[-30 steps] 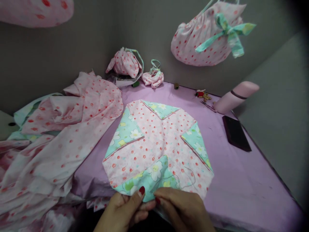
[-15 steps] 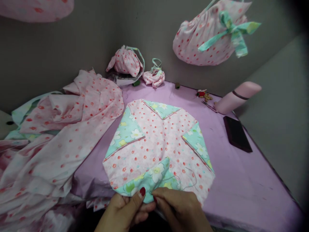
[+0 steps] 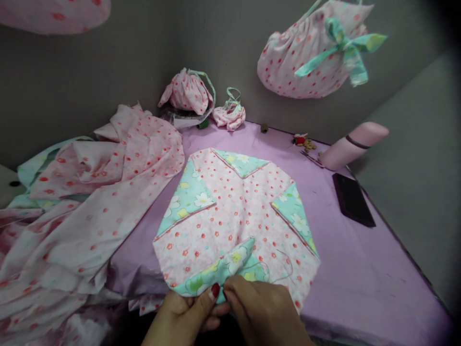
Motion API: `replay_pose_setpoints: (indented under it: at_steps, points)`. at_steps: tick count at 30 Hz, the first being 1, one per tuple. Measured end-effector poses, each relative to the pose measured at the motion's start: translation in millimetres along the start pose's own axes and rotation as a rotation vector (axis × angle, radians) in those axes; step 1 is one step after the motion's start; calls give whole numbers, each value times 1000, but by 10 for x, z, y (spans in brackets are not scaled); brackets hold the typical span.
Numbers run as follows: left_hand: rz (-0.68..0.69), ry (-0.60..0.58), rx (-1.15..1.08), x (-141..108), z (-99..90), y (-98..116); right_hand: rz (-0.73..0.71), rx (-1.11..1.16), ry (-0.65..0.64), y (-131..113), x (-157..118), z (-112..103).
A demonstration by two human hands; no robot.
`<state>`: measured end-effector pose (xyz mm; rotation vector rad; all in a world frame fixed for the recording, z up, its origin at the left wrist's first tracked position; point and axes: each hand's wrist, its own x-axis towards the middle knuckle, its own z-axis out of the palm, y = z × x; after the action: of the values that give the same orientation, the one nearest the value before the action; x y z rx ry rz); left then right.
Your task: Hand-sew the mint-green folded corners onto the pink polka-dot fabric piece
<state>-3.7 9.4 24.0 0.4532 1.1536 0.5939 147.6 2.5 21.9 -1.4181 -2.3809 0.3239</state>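
Observation:
A pink floral fabric piece (image 3: 230, 211) lies on the table with its corners folded in, showing mint-green triangles with white flowers. At its near edge, my left hand (image 3: 196, 310) is closed on the green folded flap (image 3: 216, 276), thumb on top and fingers beneath. My right hand (image 3: 261, 307) is pinched at the same flap, its fingertips close to the left thumb. Whatever small thing it may hold is hidden by the fingers. A loose dark thread (image 3: 288, 269) curls over the fabric just beyond the right hand.
Crumpled pink fabric (image 3: 118, 178) is heaped at the left. A pink bottle (image 3: 351, 146), small scissors (image 3: 312, 158) and a black phone-like slab (image 3: 353, 199) lie at the right. Pink drawstring pouches (image 3: 189, 91) sit at the back; a bow-tied pouch (image 3: 306, 62) hangs above.
My right hand has shifted slightly left, nearer the left thumb. The green flap's folded edge looks a little more bunched and raised. My left hand has hardly moved.

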Motion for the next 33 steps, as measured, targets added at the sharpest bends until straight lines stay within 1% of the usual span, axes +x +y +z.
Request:
replay_pose_setpoints:
  at_steps: [5,9,15,18,22,28,30,33]
  points:
    - [-38,-2,-61,28,4,-13,102,200,-53,51,-50,26]
    - [-42,-24,-103,64,-25,-56,138,369,-84,73,-68,10]
    - [-45,-92,-154,54,-40,-73,180,471,-94,74,-91,19]
    - [-53,-104,-189,39,-42,-73,193,534,-80,78,-95,11]
    - [-63,-150,-228,44,-40,-73,218,566,-65,85,-89,-9]
    - [-58,-168,-209,75,-25,-69,217,614,-51,59,-49,-6]
    - [-48,-175,-188,73,-27,-67,190,581,-46,54,-52,4]
    - [-57,-156,-182,63,-30,-63,142,419,-44,58,-82,40]
